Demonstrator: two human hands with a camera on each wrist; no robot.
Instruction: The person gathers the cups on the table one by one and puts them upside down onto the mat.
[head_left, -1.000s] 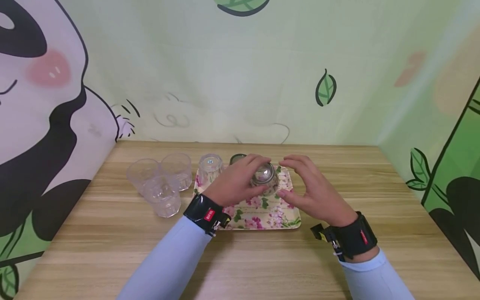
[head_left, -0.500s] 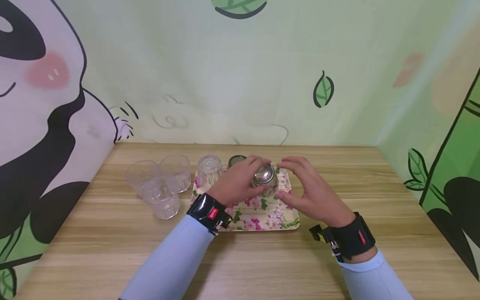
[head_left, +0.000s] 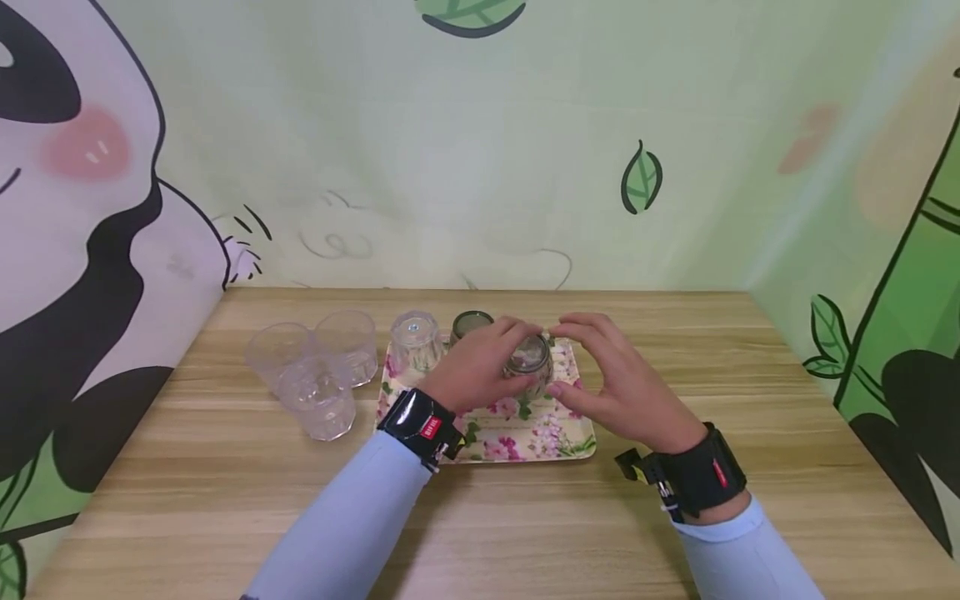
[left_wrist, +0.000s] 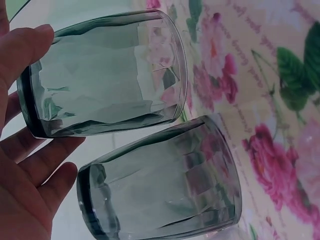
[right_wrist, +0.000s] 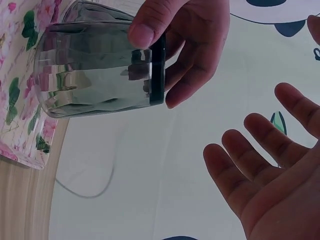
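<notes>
My left hand [head_left: 480, 367] grips a grey-green glass tumbler [head_left: 529, 357] by its thick base. The tumbler is upside down, its rim at the flowered tray [head_left: 525, 448]. In the left wrist view, the thumb [left_wrist: 25, 50] lies on one side of the held tumbler [left_wrist: 105, 75], with fingers round the other. Close beside it is a second inverted grey-green tumbler [left_wrist: 160, 185], partly behind my left hand in the head view. Just right of the held tumbler, my right hand [head_left: 637, 387] has its fingers spread; the right wrist view shows these fingers [right_wrist: 260, 170] apart from the glass.
An inverted clear glass [head_left: 415, 342] stands at the tray's back left. Left of the tray, three clear glasses [head_left: 330, 408] stand close together on the wooden table [head_left: 187, 500]. A printed cloth wall [head_left: 450, 167] rises behind the table.
The head view has shifted slightly, moving the scene a little left. Both hands keep nearly the same place about the tumbler; the left hand still holds it.
</notes>
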